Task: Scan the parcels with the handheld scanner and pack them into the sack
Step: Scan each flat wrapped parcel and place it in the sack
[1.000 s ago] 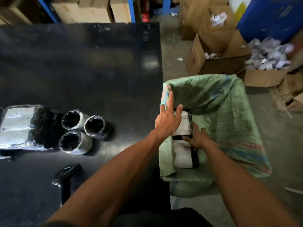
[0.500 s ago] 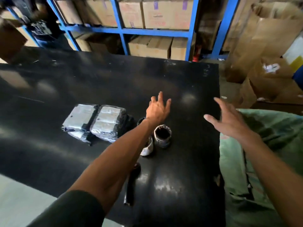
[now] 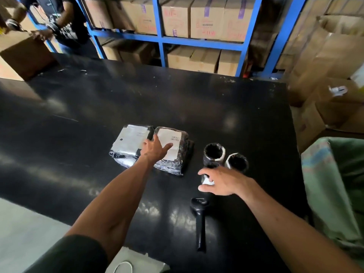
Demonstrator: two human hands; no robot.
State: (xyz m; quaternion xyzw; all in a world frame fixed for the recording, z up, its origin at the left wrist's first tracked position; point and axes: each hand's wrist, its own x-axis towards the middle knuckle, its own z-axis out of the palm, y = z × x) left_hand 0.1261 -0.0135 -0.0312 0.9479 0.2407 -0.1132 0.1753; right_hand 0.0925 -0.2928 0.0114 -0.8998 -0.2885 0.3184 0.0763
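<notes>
Two flat parcels in black wrap with white labels lie side by side on the black table (image 3: 197,107): the left parcel (image 3: 128,142) and the right parcel (image 3: 174,152). My left hand (image 3: 154,148) rests open across both, fingers spread. Three rolled parcels stand to the right: one roll (image 3: 214,153), a second roll (image 3: 237,161), and a third roll (image 3: 206,181) mostly hidden under my right hand (image 3: 222,181), whose fingers curl over it. The black handheld scanner (image 3: 200,223) lies on the table near me. The green woven sack (image 3: 334,184) hangs open at the table's right edge.
Blue shelving (image 3: 161,39) with cardboard boxes stands behind the table. Open cardboard boxes (image 3: 325,107) crowd the floor at the right. Another person (image 3: 65,26) stands by a box (image 3: 21,54) at the far left corner.
Both hands left the sack, where they held a parcel, and swung back over the table. My left hand moved onto the flat parcels; my right hand dropped onto the nearest roll.
</notes>
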